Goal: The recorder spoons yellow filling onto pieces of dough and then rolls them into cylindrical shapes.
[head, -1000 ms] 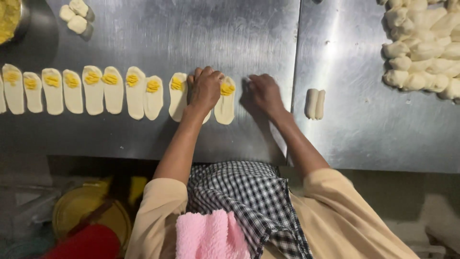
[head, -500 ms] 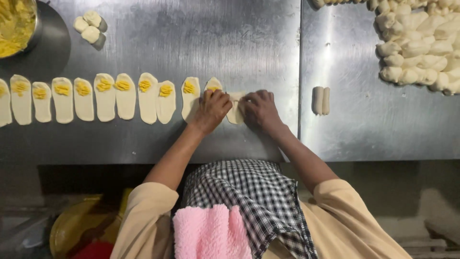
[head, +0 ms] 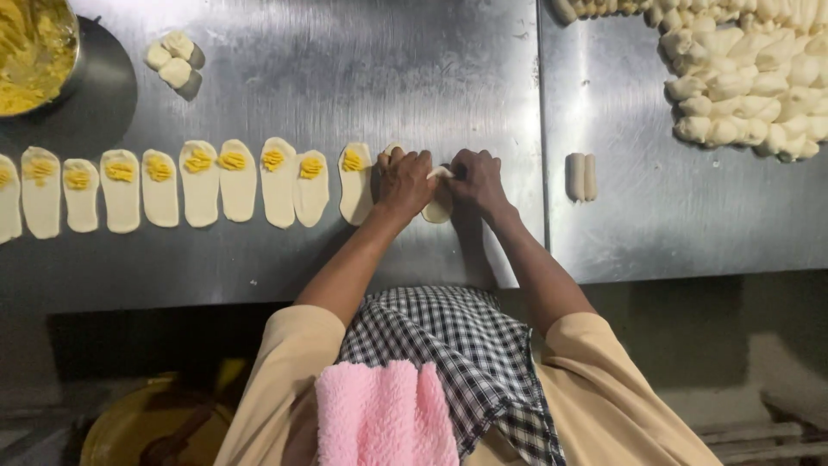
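Both hands work at the right end of a row of flat dough ovals on the steel table [head: 345, 78]. The left hand [head: 404, 181] and the right hand [head: 476, 179] sit side by side, fingers curled down and pinching one dough piece [head: 438, 205] between them; only its pale lower end and a small bit at the top show between the hands.

To the left of the hands, ten dough ovals [head: 200, 183] lie in a single line, each topped with a dab of yellow filling [head: 231, 160]; the leftmost oval is cut by the frame edge. The nearest filled oval [head: 354, 183] lies just beside the left hand.

Two rolled dough sticks [head: 580, 176] lie touching each other to the right of the right hand, past the table seam. Three small dough lumps [head: 173, 60] rest near a metal bowl [head: 71, 52] of yellow filling at top left. A large heap of rolled pieces [head: 742, 78], too many to count, fills the top right.
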